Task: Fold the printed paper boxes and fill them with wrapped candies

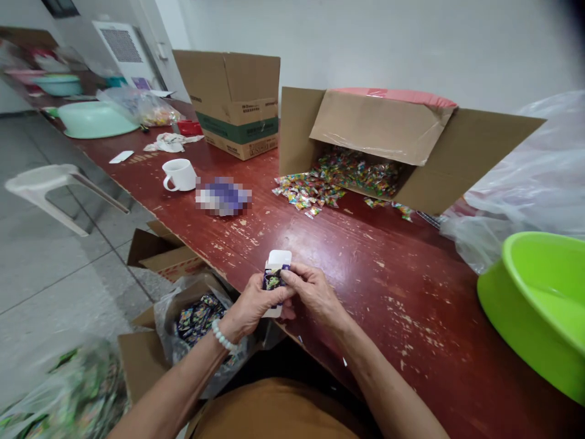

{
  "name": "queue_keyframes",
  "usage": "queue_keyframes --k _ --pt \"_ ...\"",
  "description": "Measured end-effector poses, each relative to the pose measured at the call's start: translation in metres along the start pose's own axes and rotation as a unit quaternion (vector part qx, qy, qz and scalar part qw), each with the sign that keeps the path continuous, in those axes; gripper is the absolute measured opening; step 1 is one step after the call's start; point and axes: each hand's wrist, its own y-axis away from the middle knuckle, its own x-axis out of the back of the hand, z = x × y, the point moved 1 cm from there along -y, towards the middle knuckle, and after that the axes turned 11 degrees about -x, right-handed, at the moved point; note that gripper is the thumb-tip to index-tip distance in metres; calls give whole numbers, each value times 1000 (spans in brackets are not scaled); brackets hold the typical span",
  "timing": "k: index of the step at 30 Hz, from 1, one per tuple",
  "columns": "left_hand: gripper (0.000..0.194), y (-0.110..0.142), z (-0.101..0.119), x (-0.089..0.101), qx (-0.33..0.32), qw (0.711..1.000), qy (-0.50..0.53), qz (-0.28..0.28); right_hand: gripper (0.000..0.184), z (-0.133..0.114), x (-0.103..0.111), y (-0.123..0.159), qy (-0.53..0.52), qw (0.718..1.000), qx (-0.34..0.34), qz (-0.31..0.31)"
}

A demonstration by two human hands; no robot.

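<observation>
Over the near edge of the red table (315,256), both hands hold a small printed cardboard box (273,279) with a white flap standing up at its far end. My left hand (257,301) is closed around the box's near left side, its thumb across the front; a beaded bracelet circles that wrist. My right hand (315,291) grips the box's right side, thumb on the printed face. The inside of the box cannot be seen. Below and left of the hands, an open carton (145,356) lined with clear plastic holds many dark printed packets (201,317).
A tipped-over carton (384,122) spills wrapped candies (311,190) on the table. An upright carton (237,116), a white mug (183,175) and a blurred-out purple item (226,196) stand left of it. A green basin (516,305) is at right, a white stool (50,180) at left.
</observation>
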Motion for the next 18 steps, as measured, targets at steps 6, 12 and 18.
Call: queue_keyframes --k 6,12,18 --pt "34 -7 -7 -6 -14 998 -5 68 33 -6 -9 4 6 999 19 25" --pt "42 -1 0 -8 30 998 58 -15 58 -9 -3 5 88 968 146 185" --pt "20 2 7 2 44 995 -32 -87 29 -24 13 23 396 856 284 174"
